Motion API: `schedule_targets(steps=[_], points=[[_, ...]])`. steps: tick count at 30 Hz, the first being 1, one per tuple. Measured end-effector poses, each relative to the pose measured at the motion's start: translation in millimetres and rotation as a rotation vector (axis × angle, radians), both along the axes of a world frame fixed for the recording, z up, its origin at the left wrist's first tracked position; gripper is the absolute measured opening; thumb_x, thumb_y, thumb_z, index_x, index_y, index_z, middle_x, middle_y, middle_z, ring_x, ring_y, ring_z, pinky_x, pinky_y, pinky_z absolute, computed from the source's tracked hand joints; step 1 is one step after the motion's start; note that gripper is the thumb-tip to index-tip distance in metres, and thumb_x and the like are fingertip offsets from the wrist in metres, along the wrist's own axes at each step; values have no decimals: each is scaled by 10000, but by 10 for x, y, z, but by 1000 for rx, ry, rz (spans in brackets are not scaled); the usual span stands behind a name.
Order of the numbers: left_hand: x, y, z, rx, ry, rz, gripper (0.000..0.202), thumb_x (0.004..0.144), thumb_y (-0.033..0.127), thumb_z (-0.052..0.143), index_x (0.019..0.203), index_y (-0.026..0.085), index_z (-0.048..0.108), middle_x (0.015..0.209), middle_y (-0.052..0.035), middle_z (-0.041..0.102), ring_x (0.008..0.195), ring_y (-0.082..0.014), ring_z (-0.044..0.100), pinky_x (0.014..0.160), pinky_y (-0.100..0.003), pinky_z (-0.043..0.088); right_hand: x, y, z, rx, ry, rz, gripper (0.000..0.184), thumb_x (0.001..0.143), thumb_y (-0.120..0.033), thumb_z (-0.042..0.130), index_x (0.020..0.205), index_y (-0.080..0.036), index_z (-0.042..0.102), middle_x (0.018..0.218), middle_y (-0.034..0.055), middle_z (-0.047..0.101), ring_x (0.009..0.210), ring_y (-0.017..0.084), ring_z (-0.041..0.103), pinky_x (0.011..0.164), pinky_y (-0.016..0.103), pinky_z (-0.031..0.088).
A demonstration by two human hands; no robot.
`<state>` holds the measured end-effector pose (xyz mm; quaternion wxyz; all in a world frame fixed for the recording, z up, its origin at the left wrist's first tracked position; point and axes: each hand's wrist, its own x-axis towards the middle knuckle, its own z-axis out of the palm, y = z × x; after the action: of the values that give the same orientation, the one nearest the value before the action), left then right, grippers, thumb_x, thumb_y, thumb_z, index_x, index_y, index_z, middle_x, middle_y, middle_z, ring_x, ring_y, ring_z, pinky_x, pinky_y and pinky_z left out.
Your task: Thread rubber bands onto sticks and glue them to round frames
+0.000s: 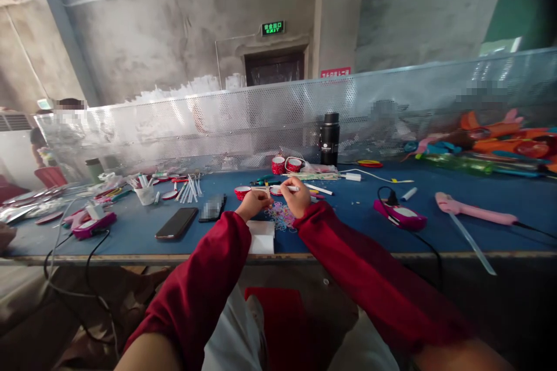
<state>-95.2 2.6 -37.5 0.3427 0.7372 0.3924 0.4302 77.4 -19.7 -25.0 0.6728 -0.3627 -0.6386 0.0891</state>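
Observation:
Both my hands are raised over the blue table [348, 226], in red sleeves. My left hand [253, 202] is closed in a pinch on one end of a thin white stick [272, 189]. My right hand [296, 196] is closed on the same stick a little to the right, fingers curled round it. Just below the hands lies a small heap of coloured rubber bands [282, 215]. A white pad [261, 236] sits near the table's front edge under my left wrist.
Two dark phones [176, 224] lie left of my hands. Red tape rolls [278, 164], a black flask [329, 139], white sticks [190, 188], pink devices with cables [400, 215] and a pink tool [474, 211] are around. A perforated metal screen [391, 110] backs the table.

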Motion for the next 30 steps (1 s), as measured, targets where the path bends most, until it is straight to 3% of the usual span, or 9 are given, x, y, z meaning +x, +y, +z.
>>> schedule_targets(steps=[4, 9, 14, 19, 24, 30], points=[[-6, 25, -15, 6, 14, -2, 472, 673, 586, 761, 599, 138, 635, 579, -29, 612, 524, -99, 486, 537, -247, 360, -6, 3, 1, -1, -29, 50, 133, 795, -330, 556, 697, -241, 552, 673, -7, 632, 635, 177, 579, 609, 284, 441], [-19, 38, -25, 15, 22, 7, 468, 680, 582, 759, 624, 131, 648, 612, -42, 634, 541, -102, 499, 553, -250, 375, -10, 4, -1, -4, 19, -6, 127, 789, -329, 572, 700, -239, 564, 657, -6, 636, 633, 179, 583, 610, 285, 438], [-19, 18, -11, 20, 29, 13, 470, 685, 578, 755, 614, 126, 646, 561, -26, 592, 522, -98, 477, 545, -251, 362, -12, -15, 1, 1, -9, 67, 134, 808, -341, 575, 725, -235, 575, 670, -6, 646, 633, 179, 600, 610, 285, 440], [-8, 0, 4, -17, 12, 8, 448, 670, 557, 770, 609, 131, 643, 539, -12, 574, 514, -96, 474, 540, -246, 358, -20, -1, -5, 3, 5, -25, 130, 784, -321, 567, 684, -242, 546, 653, -13, 626, 629, 177, 577, 614, 284, 431], [1, -4, 10, -13, 11, 4, 423, 668, 526, 785, 591, 134, 643, 538, -12, 585, 504, -93, 470, 533, -243, 362, -22, 4, 2, 19, -39, 25, 152, 804, -345, 551, 692, -242, 550, 661, -10, 626, 631, 174, 572, 618, 284, 433], [13, -46, 40, -22, 9, 27, 407, 670, 511, 786, 587, 142, 635, 535, -7, 588, 503, -92, 466, 522, -238, 355, -16, 10, -4, 7, 5, -11, 126, 789, -329, 564, 697, -245, 552, 667, -7, 631, 636, 182, 579, 618, 290, 440]])
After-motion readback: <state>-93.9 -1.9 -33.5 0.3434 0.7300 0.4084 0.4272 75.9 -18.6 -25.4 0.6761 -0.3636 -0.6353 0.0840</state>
